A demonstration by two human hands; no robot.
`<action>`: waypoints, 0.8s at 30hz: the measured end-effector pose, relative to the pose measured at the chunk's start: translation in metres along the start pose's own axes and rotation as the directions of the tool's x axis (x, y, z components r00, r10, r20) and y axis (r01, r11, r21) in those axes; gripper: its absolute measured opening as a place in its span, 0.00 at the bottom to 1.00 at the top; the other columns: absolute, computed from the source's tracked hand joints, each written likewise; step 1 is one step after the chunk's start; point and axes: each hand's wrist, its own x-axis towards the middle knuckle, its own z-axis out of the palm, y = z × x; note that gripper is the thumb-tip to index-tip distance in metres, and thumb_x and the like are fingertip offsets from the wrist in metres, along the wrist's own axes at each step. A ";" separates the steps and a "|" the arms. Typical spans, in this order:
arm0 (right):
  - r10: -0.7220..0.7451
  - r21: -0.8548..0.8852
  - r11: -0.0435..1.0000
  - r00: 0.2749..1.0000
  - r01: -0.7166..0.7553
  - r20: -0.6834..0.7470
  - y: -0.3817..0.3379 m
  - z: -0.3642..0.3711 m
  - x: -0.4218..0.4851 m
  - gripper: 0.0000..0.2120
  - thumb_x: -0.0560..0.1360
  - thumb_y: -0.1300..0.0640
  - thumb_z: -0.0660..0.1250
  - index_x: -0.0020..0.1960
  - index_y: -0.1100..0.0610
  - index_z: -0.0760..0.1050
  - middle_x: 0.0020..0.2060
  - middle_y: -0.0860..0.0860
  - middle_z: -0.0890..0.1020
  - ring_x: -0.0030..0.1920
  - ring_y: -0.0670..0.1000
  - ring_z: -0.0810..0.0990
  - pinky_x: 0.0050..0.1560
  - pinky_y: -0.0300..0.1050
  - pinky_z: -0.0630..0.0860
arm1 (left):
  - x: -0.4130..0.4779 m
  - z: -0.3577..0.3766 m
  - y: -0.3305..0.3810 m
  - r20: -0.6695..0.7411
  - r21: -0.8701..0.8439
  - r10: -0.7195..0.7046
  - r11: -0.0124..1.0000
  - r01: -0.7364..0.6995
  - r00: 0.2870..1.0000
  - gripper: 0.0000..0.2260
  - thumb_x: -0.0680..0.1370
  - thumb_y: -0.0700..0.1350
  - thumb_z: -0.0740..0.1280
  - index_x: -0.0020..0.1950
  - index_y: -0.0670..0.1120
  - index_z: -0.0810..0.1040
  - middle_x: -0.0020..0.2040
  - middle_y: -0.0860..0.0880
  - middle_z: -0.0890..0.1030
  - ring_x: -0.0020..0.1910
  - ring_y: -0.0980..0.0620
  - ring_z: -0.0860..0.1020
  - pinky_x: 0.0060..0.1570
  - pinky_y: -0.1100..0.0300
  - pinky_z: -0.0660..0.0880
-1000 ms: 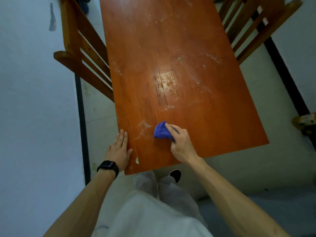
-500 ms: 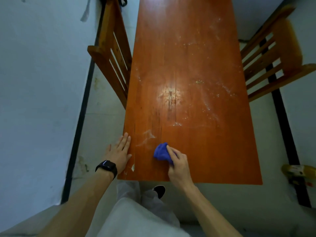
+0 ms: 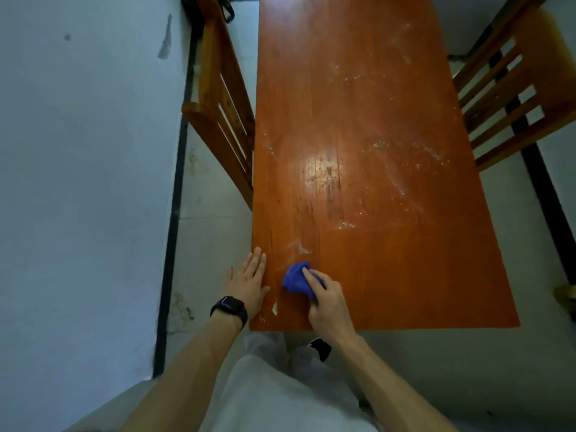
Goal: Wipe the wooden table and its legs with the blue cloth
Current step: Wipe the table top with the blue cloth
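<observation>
Wooden table (image 3: 389, 269) fills the view, and near its left corner the right hand (image 3: 327, 302) grips the bunched blue cloth (image 3: 294, 279), pressing it onto the top. Left hand (image 3: 247, 282) lies flat on the table's left edge, fingers straight (black watch (image 3: 229, 308) on that wrist). Pale smears (image 3: 402, 182) streak mid-table. Left chair (image 3: 218, 126) and right chair (image 3: 514, 98) flank it.

Head camera looks steeply down; table (image 3: 374, 120) close below.
</observation>
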 end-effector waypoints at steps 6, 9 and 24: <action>0.413 0.146 0.910 0.814 -0.388 -0.409 0.039 -0.056 0.037 0.29 0.75 0.67 0.64 0.75 0.56 0.66 0.69 0.58 0.71 0.61 0.63 0.70 0.61 0.57 0.69 | 0.000 -0.005 -0.007 -0.021 0.037 0.073 0.997 -0.072 0.997 0.35 0.83 0.58 0.55 0.80 0.49 0.37 0.80 0.49 0.36 0.80 0.49 0.41 0.77 0.47 0.42; 0.602 0.137 0.775 0.652 -0.617 -0.461 0.037 -0.046 0.040 0.30 0.75 0.65 0.63 0.75 0.54 0.63 0.71 0.58 0.68 0.63 0.66 0.68 0.59 0.62 0.68 | 0.003 -0.005 -0.018 -0.046 0.071 0.151 0.986 -0.148 0.987 0.35 0.83 0.61 0.53 0.81 0.48 0.38 0.81 0.48 0.37 0.80 0.48 0.42 0.77 0.50 0.42; 0.703 0.232 0.680 0.530 -0.695 -0.473 -0.064 0.017 0.076 0.32 0.74 0.65 0.63 0.76 0.51 0.62 0.72 0.53 0.69 0.65 0.61 0.70 0.63 0.56 0.66 | 0.103 -0.109 -0.115 0.091 0.488 0.619 0.655 -0.576 0.780 0.38 0.80 0.37 0.58 0.79 0.49 0.34 0.74 0.53 0.28 0.79 0.50 0.35 0.77 0.41 0.39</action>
